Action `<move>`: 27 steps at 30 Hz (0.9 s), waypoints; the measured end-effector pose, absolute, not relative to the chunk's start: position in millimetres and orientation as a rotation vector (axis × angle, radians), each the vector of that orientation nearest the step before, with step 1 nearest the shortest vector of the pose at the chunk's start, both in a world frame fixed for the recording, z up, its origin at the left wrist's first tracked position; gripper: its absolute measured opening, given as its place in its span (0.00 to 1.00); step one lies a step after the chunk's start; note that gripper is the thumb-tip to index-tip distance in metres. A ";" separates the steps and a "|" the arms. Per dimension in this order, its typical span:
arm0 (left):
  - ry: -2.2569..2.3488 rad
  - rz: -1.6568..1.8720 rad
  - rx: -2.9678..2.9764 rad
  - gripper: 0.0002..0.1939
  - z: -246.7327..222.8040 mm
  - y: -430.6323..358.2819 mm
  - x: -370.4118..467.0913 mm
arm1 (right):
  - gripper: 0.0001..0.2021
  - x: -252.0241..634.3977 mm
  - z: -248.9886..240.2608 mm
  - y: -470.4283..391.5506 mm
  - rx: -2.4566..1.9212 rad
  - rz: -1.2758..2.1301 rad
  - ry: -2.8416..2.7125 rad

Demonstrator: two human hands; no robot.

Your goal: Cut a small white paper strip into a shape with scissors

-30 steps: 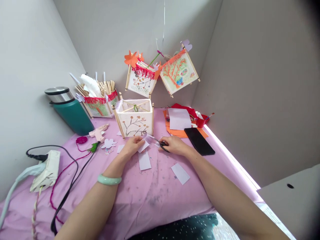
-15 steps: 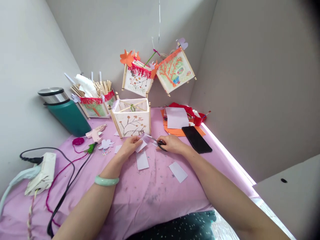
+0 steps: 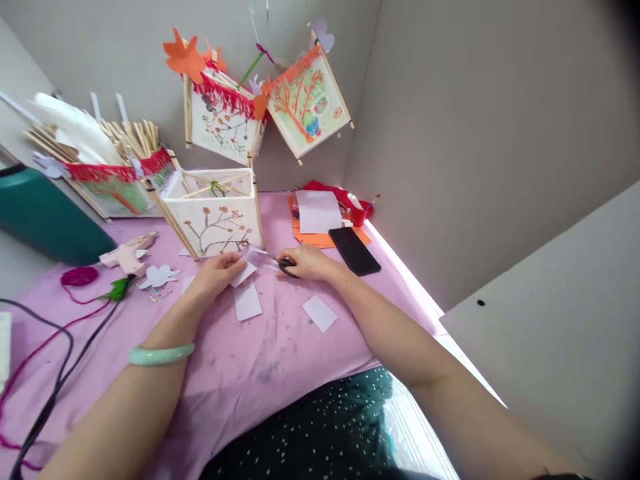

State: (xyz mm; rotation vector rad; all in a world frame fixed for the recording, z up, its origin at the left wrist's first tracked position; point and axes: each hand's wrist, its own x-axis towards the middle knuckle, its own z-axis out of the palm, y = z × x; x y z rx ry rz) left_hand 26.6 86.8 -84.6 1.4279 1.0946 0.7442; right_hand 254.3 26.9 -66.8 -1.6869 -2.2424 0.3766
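My left hand [image 3: 220, 273] pinches a small piece of pale lilac paper [image 3: 244, 273] whose far end is cut into thin strips. From the right, my right hand [image 3: 306, 263] grips black-handled scissors [image 3: 287, 264], with the blades pointing left at the fringed end. Whether the blades are closed is too small to tell. Below the held piece lies a paper rectangle [image 3: 248, 302] on the pink cloth. Another paper rectangle [image 3: 320, 313] rests nearer my right forearm. Just behind my left hand stands a white box lantern [image 3: 220, 223] with wooden corner sticks and a drawn flowering branch.
Two decorated lanterns [image 3: 310, 103] hang above the table. At left are a stick-filled holder [image 3: 117, 193], a teal bottle [image 3: 50, 217], a pink glue gun [image 3: 125, 257], magenta yarn [image 3: 79, 275] and black cables [image 3: 65, 373]. A phone [image 3: 354, 251] and paper sheets [image 3: 318, 211] lie at right.
The view has shifted, so everything sits further left and a little higher in the picture. Both hands keep their hold on the paper and the scissors, close to the same spot over the table.
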 end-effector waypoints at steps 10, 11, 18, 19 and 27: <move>1.132 0.732 1.411 0.13 -80.2 85.0 28.2 | 0.14 253.2 -63.5 25.1 -1.694 0.411 -2.238; 1.126 0.729 1.423 0.13 -81.4 85.9 27.7 | 0.15 253.2 -63.6 25.1 -1.696 0.414 -2.235; 1.121 0.753 1.430 0.15 -84.4 87.2 27.0 | 0.13 253.1 -65.1 24.7 -1.693 0.396 -2.242; 1.120 0.758 1.431 0.14 -84.1 86.6 27.2 | 0.13 253.2 -65.5 24.6 -1.687 0.392 -2.241; 1.070 0.774 1.427 0.12 -79.4 80.6 29.9 | 0.13 254.8 -70.0 27.6 -1.692 0.438 -2.227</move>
